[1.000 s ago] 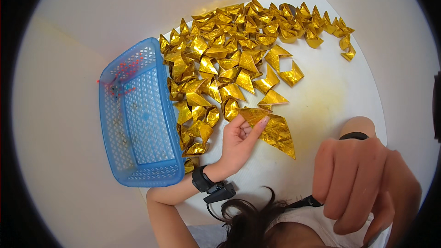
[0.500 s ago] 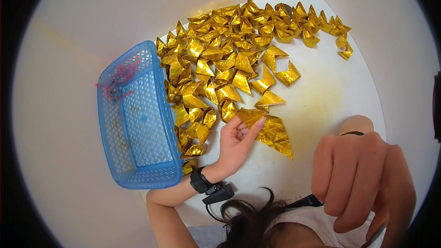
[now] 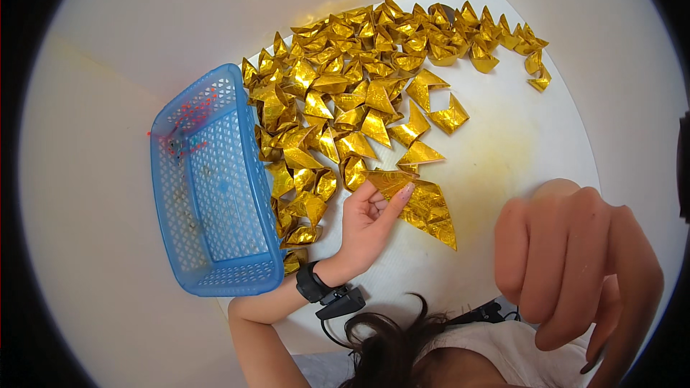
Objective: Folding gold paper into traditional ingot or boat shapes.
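Observation:
A folded sheet of gold foil paper rests in my left hand, pinched between the thumb and the bent fingers. The sheet is a flattened, pointed piece, held over the white table just in front of the folded pieces. Close to the camera, my right hand looms large at the right with its fingers curled. Whatever it may hold is hidden behind the fingers. Many folded gold paper ingots spread across the far and left parts of the table, piled against each other.
A blue perforated plastic basket stands tilted at the left, with small red-patterned marks by its far inner wall. The white table has a yellowish stain and meets pale walls. A black wrist strap with a small device sits on my left wrist.
My right hand has shifted slightly right and down, its fingers still curled. The left hand and the gold foil paper have hardly moved.

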### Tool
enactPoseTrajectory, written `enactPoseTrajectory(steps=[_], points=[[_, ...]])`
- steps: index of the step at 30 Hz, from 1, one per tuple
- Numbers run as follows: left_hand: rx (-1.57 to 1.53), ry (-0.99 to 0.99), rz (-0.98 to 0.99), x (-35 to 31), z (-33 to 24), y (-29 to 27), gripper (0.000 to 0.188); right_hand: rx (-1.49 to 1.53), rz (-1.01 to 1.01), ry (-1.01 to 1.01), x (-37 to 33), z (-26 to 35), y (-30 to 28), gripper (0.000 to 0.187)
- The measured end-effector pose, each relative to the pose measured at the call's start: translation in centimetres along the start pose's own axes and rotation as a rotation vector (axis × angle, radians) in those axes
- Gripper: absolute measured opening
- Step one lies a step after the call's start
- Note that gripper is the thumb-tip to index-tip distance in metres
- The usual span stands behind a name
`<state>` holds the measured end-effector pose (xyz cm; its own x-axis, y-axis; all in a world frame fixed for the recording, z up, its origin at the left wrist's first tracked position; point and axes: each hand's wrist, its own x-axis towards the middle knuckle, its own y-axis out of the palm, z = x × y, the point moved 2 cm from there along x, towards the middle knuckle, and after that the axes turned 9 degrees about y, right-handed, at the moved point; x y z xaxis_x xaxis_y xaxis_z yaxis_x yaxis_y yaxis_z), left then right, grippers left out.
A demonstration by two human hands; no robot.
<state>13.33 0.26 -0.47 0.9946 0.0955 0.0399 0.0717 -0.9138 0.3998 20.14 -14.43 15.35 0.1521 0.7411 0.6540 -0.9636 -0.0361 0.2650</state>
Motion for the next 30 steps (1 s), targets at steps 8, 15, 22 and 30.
enactPoseTrajectory(steps=[8, 15, 22, 30], points=[[0.012, 0.020, -0.016, -0.2, 0.2, -0.1, 0.022, 0.010, -0.058, 0.040, 1.3, -0.1, 0.2, 0.003], [0.013, -0.004, -0.016, 0.0, 0.0, 0.2, 0.022, 0.055, -0.051, -0.034, 1.2, -0.2, 0.0, 0.004], [0.006, 0.003, -0.034, -0.1, 0.0, -0.1, 0.022, 0.012, -0.078, 0.010, 0.6, 0.0, -0.1, 0.008], [0.020, -0.033, -0.059, 0.2, -0.1, 0.6, 0.018, -0.038, -0.076, -0.005, 0.3, 0.2, 0.4, 0.012]])
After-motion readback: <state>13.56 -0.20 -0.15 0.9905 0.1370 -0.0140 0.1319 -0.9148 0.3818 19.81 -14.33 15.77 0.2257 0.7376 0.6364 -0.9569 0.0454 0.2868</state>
